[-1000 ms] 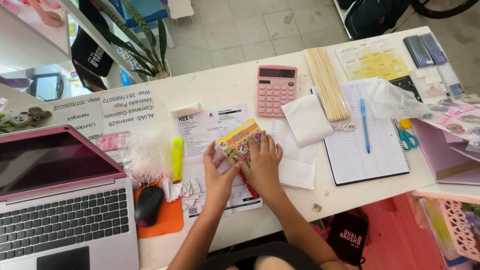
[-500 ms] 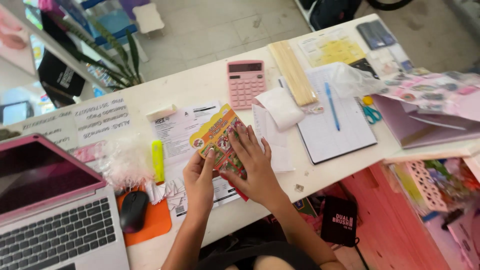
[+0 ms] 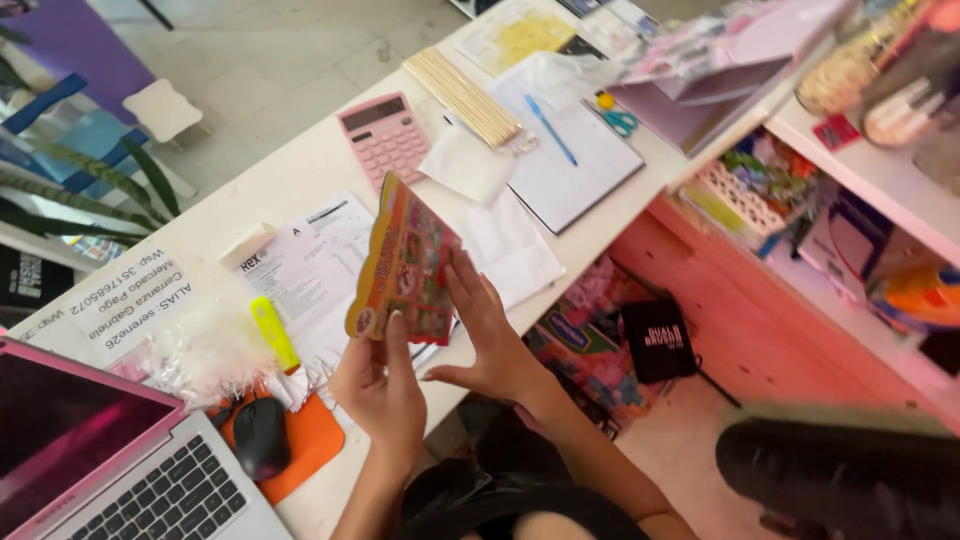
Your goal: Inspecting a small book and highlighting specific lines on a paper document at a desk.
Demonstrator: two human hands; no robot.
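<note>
My left hand [image 3: 385,385] pinches the bottom edge of the sticker sheet [image 3: 405,265], thumb up on its front face, and holds it lifted off the counter [image 3: 310,165], tilted toward me. My right hand [image 3: 490,335] is spread flat behind the sheet's right side, fingers straight, backing it. I judge the sheet very light, thin and glossy, so a bit slippery, and it will flop or crease if held by one corner alone. The bottom edge or the two sides seem the best places to hold, clear of the printed squares. Its outline is wavy, orange at the border.

Just under my hands lie white printed papers [image 3: 300,265], flat and limp, with a yellow highlighter [image 3: 272,333] on them. To the left is a black mouse [image 3: 262,436] on an orange pad [image 3: 310,440], smooth plastic on soft mat, and a pink-rimmed laptop [image 3: 110,460]. Crinkly clear wrap [image 3: 205,350] sits beside it.

Farther off are a pink calculator [image 3: 385,135], a bundle of wooden sticks [image 3: 465,95] and a notebook [image 3: 575,165] with a blue pen [image 3: 548,128].
</note>
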